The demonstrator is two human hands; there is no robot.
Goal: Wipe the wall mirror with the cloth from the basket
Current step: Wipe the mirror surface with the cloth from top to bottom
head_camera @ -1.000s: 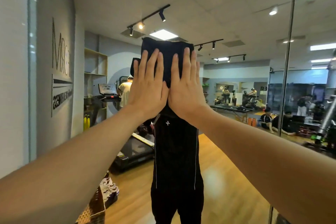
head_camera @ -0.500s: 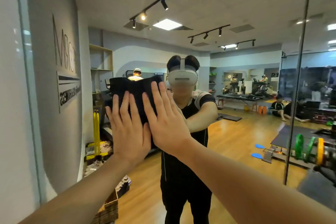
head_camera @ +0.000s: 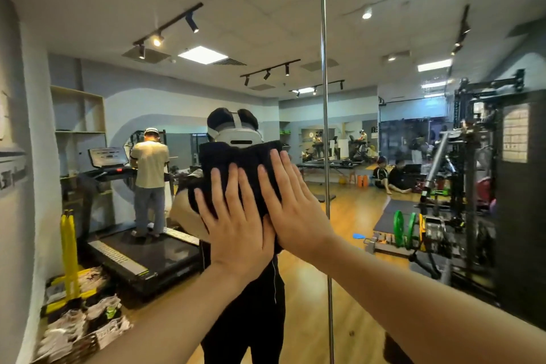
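Against the wall mirror, in the head view, the left hand and right hand lie side by side with fingers straight, both flat on the dark cloth and pinning it to the glass at about face height. Since neither hand grips the cloth, I judge it could bunch or slip down if the pressure eases, or snag at the vertical seam just right of the hands. At lower left, a basket of folded items sits on the floor, well apart.

My two hands hid most of the cloth. The cloth hid the face in the mirror. I saw the basket blurry, cut off at the bottom.
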